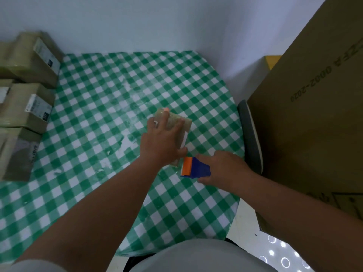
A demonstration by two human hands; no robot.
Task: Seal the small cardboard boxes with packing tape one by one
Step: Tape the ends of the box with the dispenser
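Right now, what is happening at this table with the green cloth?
A person is sealing a small cardboard box on the checked tablecloth. The left hand presses down on top of the box, fingers spread. The right hand grips a blue and orange tape dispenser at the box's near end. Other taped boxes are stacked at the table's left edge.

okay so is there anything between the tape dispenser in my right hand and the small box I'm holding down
Nothing visible stands between them. The left hand presses on top of the small box, and the right hand holds the blue and orange tape dispenser right at the box's near end, with only bare checkered tablecloth around.
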